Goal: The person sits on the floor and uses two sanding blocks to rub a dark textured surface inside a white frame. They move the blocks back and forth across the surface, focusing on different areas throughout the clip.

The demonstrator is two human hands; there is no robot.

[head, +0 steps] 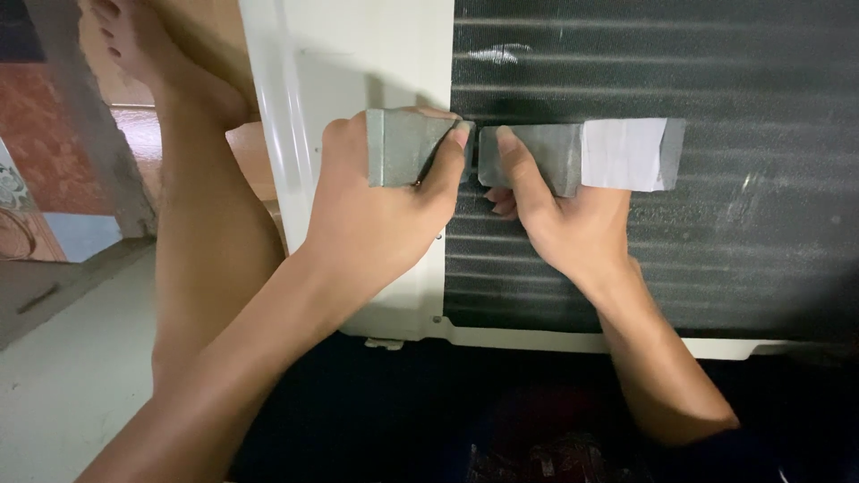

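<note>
Gripping grey strip (528,152): left hand (376,206), right hand (559,219), thumbs up.

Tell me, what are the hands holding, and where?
Each hand pinches a grey block: the left hand grips the left block, the right hand the left end of the right block.

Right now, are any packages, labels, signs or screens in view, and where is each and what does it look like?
White label: a plain rectangular patch on the right grey block, held by the right hand against the dark finned coil.
Left grey block, in the left hand: no label visible.
No packages, signs or screens.
</note>
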